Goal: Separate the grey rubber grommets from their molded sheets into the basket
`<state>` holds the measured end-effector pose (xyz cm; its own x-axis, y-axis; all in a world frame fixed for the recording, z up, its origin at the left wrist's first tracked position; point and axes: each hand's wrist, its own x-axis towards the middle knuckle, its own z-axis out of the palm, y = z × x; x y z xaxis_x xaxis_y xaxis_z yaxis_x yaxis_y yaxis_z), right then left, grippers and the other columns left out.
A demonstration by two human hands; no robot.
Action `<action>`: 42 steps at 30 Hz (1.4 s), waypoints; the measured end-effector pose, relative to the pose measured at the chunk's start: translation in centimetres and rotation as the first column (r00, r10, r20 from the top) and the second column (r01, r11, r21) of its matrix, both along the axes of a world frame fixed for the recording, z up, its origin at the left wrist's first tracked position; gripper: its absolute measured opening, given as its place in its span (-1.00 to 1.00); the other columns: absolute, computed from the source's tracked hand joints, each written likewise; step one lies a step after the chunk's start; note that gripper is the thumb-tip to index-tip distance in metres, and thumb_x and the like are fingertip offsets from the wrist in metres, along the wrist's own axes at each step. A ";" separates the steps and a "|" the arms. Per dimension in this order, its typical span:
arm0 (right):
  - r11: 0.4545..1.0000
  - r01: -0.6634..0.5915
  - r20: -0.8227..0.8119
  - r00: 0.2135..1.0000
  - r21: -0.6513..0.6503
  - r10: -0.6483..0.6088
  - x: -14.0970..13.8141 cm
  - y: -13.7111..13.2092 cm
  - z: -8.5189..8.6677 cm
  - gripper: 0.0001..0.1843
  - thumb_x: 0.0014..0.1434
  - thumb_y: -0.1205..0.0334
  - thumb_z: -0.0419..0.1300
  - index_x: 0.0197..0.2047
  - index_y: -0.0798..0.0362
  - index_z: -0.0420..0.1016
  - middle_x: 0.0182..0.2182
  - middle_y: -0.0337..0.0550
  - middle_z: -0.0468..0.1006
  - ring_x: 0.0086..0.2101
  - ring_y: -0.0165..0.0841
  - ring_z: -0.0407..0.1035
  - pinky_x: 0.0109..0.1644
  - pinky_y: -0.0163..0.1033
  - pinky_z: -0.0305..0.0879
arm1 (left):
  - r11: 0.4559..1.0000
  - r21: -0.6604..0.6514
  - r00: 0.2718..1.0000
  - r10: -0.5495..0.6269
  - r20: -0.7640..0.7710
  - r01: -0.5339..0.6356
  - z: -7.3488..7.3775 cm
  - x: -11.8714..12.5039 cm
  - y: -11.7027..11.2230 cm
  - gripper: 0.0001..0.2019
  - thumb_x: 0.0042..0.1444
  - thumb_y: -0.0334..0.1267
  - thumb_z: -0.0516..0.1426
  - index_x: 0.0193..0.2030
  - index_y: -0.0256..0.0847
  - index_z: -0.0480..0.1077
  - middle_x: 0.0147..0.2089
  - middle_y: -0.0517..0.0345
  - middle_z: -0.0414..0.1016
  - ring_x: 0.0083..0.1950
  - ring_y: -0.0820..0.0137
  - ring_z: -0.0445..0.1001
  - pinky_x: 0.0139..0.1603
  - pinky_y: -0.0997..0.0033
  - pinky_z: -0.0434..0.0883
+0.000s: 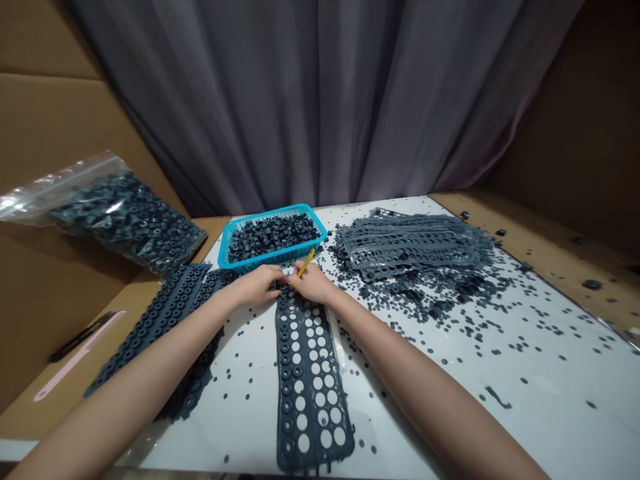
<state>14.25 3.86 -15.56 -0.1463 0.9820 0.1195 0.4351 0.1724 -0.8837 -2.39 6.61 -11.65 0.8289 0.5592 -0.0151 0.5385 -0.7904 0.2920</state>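
A dark grey rubber sheet [311,373] with rows of round holes lies lengthwise before me; rubber rings still sit along its left side. At its far end, my right hand [313,283] is closed around a thin yellow stick-like tool [306,263], its lower tip pointing down at the sheet. Close beside it, my left hand [256,285] has its fingers curled and pinched at the sheet's far left edge; the fingertips are partly hidden. Just beyond both hands stands a blue plastic basket [223,253] holding many small black rubber pieces [273,235].
Ring-studded rubber sheets [150,320] lie under and beside my left forearm. A filled zip bag [130,220] leans on the cardboard wall. A pink strip [80,357] lies at left. Stacked punched sheets [410,243] stand at right among scattered black discs [450,293] on the white table [425,400].
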 end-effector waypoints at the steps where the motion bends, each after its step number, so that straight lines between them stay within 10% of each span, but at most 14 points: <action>1: 1.000 0.004 0.003 1.000 -0.004 -0.004 0.0 0.0 0.1 -0.81 -0.04 0.38 0.05 -0.61 0.03 0.13 -0.65 -0.35 0.24 -0.52 -0.43 0.18 -0.41 -0.35 0.08 | 1.000 0.009 0.999 -0.028 -0.020 0.028 0.0 0.0 0.1 -0.88 -0.02 -0.40 0.12 -0.30 -0.24 0.44 -0.30 0.06 0.44 -0.24 0.29 0.42 -0.21 0.38 0.32; 7: 1.000 0.021 0.022 1.000 -0.014 -0.021 0.3 -0.2 0.3 -0.81 -0.04 0.39 0.05 -0.60 0.03 0.13 -0.64 -0.33 0.30 -0.48 -0.42 0.23 -0.35 -0.35 0.11 | 0.995 0.071 0.997 -0.061 -0.037 0.063 -1.6 0.2 0.5 -0.85 0.10 -0.42 0.02 -0.35 -0.24 0.42 -0.33 0.04 0.42 -0.25 0.29 0.39 -0.18 0.34 0.32; 14: 0.999 0.029 0.024 0.999 -0.015 -0.029 0.2 -0.3 0.3 -0.80 -0.06 0.42 0.05 -0.62 0.03 0.13 -0.66 -0.33 0.28 -0.49 -0.42 0.23 -0.34 -0.34 0.11 | 0.984 0.086 0.971 0.136 0.199 -0.156 -3.4 -0.6 -1.2 -0.83 0.16 -0.38 -0.06 -0.32 -0.25 0.34 -0.32 0.03 0.37 -0.22 0.27 0.34 -0.16 0.28 0.30; 23: 0.999 0.028 -0.019 0.999 -0.026 -0.028 0.2 -0.3 0.0 -0.82 -0.04 0.39 0.06 -0.60 0.03 0.15 -0.67 -0.34 0.31 -0.51 -0.41 0.25 -0.38 -0.34 0.12 | 0.827 -0.281 0.646 0.557 0.522 -0.486 -2.6 -0.9 -2.8 -0.85 0.09 -0.24 0.06 -0.31 -0.24 0.40 -0.37 0.14 0.41 -0.37 0.37 0.33 -0.31 0.41 0.24; 31: 0.999 -0.004 -0.093 0.996 -0.035 0.001 0.4 -0.4 -0.2 -0.82 0.01 0.37 0.07 -0.57 0.03 0.18 -0.64 -0.32 0.37 -0.50 -0.40 0.30 -0.36 -0.33 0.17 | 0.587 -0.780 0.382 0.786 0.486 -0.216 -3.0 -0.1 -3.8 -0.66 -0.08 -0.09 0.20 -0.20 -0.25 0.47 -0.45 0.19 0.42 -0.52 0.53 0.25 -0.52 0.56 0.16; 38: 0.980 -0.129 -0.261 0.951 0.154 0.166 1.3 -0.8 2.3 -0.79 0.25 0.13 -0.12 -0.24 0.02 0.26 -0.42 -0.24 0.51 -0.39 -0.41 0.40 -0.24 -0.30 0.29 | 0.445 -0.895 0.275 0.859 0.431 0.011 -2.8 0.2 -4.3 -0.62 -0.13 -0.08 0.26 -0.22 -0.32 0.50 -0.39 0.11 0.44 -0.55 0.62 0.13 -0.57 0.63 0.08; 42: 0.894 -0.217 -0.019 0.970 0.392 0.244 0.3 -1.7 2.8 -0.86 0.06 0.19 0.15 -0.30 0.03 0.29 -0.31 -0.20 0.50 -0.26 -0.33 0.39 -0.16 -0.29 0.24 | 0.419 -0.905 0.241 0.874 0.423 0.071 -2.8 0.4 -4.8 -0.68 -0.17 -0.08 0.29 -0.36 -0.32 0.50 -0.53 0.23 0.34 -0.56 0.61 0.11 -0.58 0.63 0.09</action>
